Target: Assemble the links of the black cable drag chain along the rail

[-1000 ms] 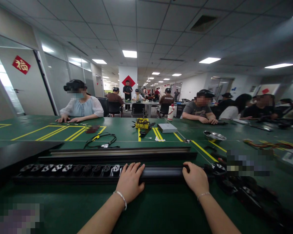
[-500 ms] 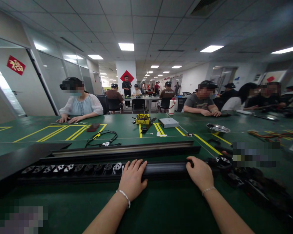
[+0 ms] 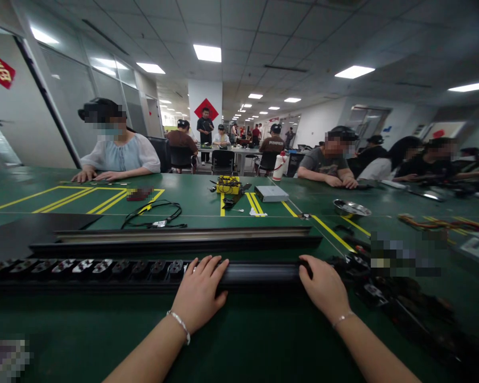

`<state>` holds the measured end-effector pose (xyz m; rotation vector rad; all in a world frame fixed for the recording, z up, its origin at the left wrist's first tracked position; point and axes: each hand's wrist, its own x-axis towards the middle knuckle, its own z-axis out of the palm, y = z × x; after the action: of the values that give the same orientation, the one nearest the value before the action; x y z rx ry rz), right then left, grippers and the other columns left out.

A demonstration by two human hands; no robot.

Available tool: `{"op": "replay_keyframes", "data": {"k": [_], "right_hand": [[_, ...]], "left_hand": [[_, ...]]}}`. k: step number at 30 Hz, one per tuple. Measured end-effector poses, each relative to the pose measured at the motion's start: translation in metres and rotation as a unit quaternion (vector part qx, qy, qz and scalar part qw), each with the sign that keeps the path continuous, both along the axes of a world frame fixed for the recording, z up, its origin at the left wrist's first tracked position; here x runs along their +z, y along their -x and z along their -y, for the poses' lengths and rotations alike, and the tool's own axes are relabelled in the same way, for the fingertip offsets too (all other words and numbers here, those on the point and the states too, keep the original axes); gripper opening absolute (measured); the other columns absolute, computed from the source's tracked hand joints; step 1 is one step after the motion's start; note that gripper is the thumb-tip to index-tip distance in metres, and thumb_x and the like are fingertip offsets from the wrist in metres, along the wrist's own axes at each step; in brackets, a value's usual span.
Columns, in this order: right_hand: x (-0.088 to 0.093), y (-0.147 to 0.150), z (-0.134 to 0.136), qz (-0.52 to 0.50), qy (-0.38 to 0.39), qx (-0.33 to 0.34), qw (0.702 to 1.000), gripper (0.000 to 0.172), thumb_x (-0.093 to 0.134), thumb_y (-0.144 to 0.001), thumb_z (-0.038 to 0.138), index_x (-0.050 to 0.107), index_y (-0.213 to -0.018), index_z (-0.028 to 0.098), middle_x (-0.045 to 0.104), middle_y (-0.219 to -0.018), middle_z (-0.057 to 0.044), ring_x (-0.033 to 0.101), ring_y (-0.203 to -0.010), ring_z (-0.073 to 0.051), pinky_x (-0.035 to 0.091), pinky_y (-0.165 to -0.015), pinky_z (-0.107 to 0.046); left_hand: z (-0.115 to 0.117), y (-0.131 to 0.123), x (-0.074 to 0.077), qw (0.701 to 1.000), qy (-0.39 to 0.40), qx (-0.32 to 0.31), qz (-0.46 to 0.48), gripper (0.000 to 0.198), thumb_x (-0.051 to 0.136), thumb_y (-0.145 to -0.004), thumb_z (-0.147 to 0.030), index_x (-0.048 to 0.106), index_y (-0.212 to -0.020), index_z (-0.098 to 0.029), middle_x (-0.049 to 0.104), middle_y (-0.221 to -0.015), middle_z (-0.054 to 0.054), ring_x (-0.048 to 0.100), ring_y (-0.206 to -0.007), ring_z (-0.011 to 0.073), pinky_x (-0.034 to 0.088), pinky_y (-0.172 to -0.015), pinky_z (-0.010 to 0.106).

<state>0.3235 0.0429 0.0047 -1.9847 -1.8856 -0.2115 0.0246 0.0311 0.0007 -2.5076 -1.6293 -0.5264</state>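
Socket strip (image 3: 263,274): a long black rail that is lying flat along the near edge of the green table (image 3: 263,340), running from the far left to just past the right hand.
Sockets (image 3: 91,266): a row of them is sitting in the left part of the strip, and the stretch between the hands is showing bare and smooth.
Left hand (image 3: 199,292): it is lying palm down with the fingers almost straight and spread. They are draping over the top of the strip just right of the last socket, resting on it and not gripping it.
Right hand (image 3: 323,287): it is curling its fingers over the far edge of the strip near the right end and closing loosely around the rail.
Why held so: the two hands, set well apart, seem to be steadying the long rail against the table so it is not sliding or twisting.
Second rail (image 3: 175,239): it is lying parallel, just behind the strip.
Loose black parts (image 3: 403,308): they are lying in a heap just right of the right hand.
Further back: a black cable (image 3: 155,215), a grey box (image 3: 270,192) and a metal bowl (image 3: 351,208) are sitting mid-table.
Other people: they are sitting along the far side, their hands well apart from these.
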Motion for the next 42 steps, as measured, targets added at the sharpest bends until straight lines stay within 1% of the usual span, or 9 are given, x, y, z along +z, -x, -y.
{"op": "replay_keyframes", "data": {"k": [7,17,21,24,28,32,35,38,42], "right_hand": [[-0.0031,0.0016,0.0012,-0.004,-0.022,-0.015,1.000,0.031,0.036,-0.079,0.030,0.059,-0.097,0.019,0.063,-0.099,-0.006,0.055,-0.094,-0.021,0.037,-0.085,-0.033],[-0.0056,0.0019,-0.0003,-0.036,-0.058,-0.038,0.997,0.036,0.042,-0.073,0.027,0.051,-0.107,0.020,0.063,-0.097,-0.004,0.057,-0.086,-0.020,0.038,-0.083,-0.033],[-0.0067,0.0012,-0.0004,-0.032,-0.070,-0.029,0.997,0.036,0.042,-0.074,0.026,0.050,-0.109,0.020,0.063,-0.096,-0.003,0.058,-0.084,-0.020,0.039,-0.082,-0.034],[-0.0062,0.0004,-0.0005,-0.018,-0.071,-0.025,0.997,0.033,0.042,-0.074,0.027,0.052,-0.105,0.020,0.064,-0.093,-0.003,0.058,-0.082,-0.020,0.040,-0.079,-0.034],[-0.0051,-0.0006,-0.0010,-0.007,-0.059,-0.012,0.998,0.025,0.040,-0.075,0.026,0.058,-0.092,0.021,0.064,-0.092,-0.004,0.058,-0.085,-0.020,0.040,-0.079,-0.033],[-0.0045,-0.0019,-0.0018,-0.017,-0.047,-0.015,0.999,0.024,0.038,-0.076,0.026,0.059,-0.087,0.021,0.064,-0.093,-0.004,0.058,-0.087,-0.020,0.041,-0.078,-0.033],[-0.0043,-0.0026,-0.0021,-0.016,-0.042,-0.014,0.999,0.025,0.037,-0.076,0.025,0.058,-0.088,0.021,0.063,-0.095,-0.004,0.058,-0.088,-0.020,0.040,-0.079,-0.034],[-0.0052,-0.0028,-0.0021,-0.011,-0.042,-0.012,0.999,0.028,0.037,-0.076,0.026,0.057,-0.095,0.020,0.063,-0.099,-0.005,0.057,-0.091,-0.020,0.039,-0.083,-0.035],[-0.0081,-0.0031,-0.0021,0.002,-0.044,-0.039,0.998,0.033,0.039,-0.076,0.028,0.054,-0.103,0.020,0.061,-0.107,-0.006,0.053,-0.101,-0.023,0.031,-0.093,-0.043]], "left_hand": [[0.0002,-0.0002,-0.0003,1.000,0.004,0.002,-0.009,0.058,0.054,-0.072,-0.035,0.038,-0.127,-0.031,0.044,-0.133,0.000,0.036,-0.122,0.0234,0.021,-0.105,0.044],[-0.0005,0.0000,0.0020,1.000,0.004,-0.004,-0.018,0.058,0.055,-0.073,-0.036,0.037,-0.127,-0.030,0.044,-0.133,0.001,0.036,-0.122,0.0235,0.021,-0.105,0.045],[-0.0008,0.0004,0.0005,1.000,-0.011,-0.011,-0.005,0.056,0.055,-0.073,-0.038,0.039,-0.126,-0.030,0.046,-0.131,0.002,0.038,-0.121,0.0244,0.025,-0.103,0.046],[-0.0007,0.0005,-0.0005,1.000,-0.022,-0.015,0.000,0.055,0.055,-0.074,-0.038,0.039,-0.126,-0.030,0.047,-0.130,0.003,0.040,-0.119,0.0246,0.026,-0.102,0.047],[-0.0006,0.0005,-0.0001,1.000,-0.023,-0.012,-0.005,0.055,0.055,-0.074,-0.038,0.039,-0.126,-0.030,0.046,-0.131,0.003,0.040,-0.120,0.0241,0.026,-0.103,0.047],[-0.0006,0.0005,0.0011,1.000,-0.015,-0.011,-0.003,0.056,0.055,-0.074,-0.039,0.038,-0.126,-0.030,0.047,-0.131,0.002,0.039,-0.120,0.0233,0.026,-0.103,0.046],[-0.0004,0.0004,0.0015,1.000,-0.014,-0.011,-0.002,0.056,0.056,-0.073,-0.039,0.039,-0.126,-0.030,0.047,-0.131,0.002,0.040,-0.120,0.0236,0.026,-0.103,0.046],[-0.0004,0.0005,0.0009,1.000,-0.025,-0.012,-0.001,0.056,0.056,-0.073,-0.039,0.040,-0.125,-0.030,0.047,-0.130,0.002,0.041,-0.119,0.0243,0.027,-0.102,0.046],[-0.0011,0.0009,-0.0008,0.999,-0.030,-0.016,-0.001,0.056,0.056,-0.073,-0.039,0.040,-0.126,-0.030,0.047,-0.130,0.003,0.041,-0.119,0.0246,0.027,-0.102,0.046]]}}
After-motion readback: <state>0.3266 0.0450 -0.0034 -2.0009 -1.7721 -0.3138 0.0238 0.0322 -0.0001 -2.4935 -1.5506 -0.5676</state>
